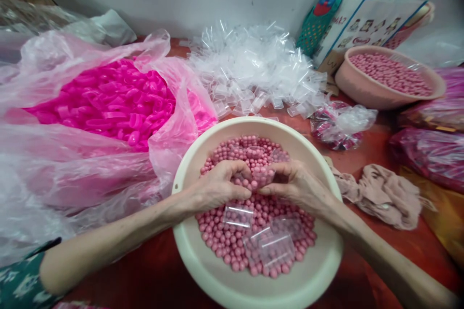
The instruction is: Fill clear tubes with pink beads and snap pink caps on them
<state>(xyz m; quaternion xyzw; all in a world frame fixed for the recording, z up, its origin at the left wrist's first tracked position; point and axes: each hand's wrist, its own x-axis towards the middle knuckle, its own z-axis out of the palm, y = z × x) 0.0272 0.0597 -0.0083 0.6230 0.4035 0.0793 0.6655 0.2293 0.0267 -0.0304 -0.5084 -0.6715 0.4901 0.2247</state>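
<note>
Both forearms angled inward, left hand (219,184) and right hand (293,184) curled, fingertips meeting

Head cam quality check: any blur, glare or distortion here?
Head view: wide-angle bending at the edges, the forearms stretched toward the corners; soft, even light with no hard shadows; glare on the clear plastic pile and pink bag; left hand, right hand and the bowl reasonably sharp.

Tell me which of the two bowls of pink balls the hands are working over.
The cream bowl nearest the camera: the left hand and right hand meet above its pink balls. The pinkish bowl at far right sits untouched.
</note>
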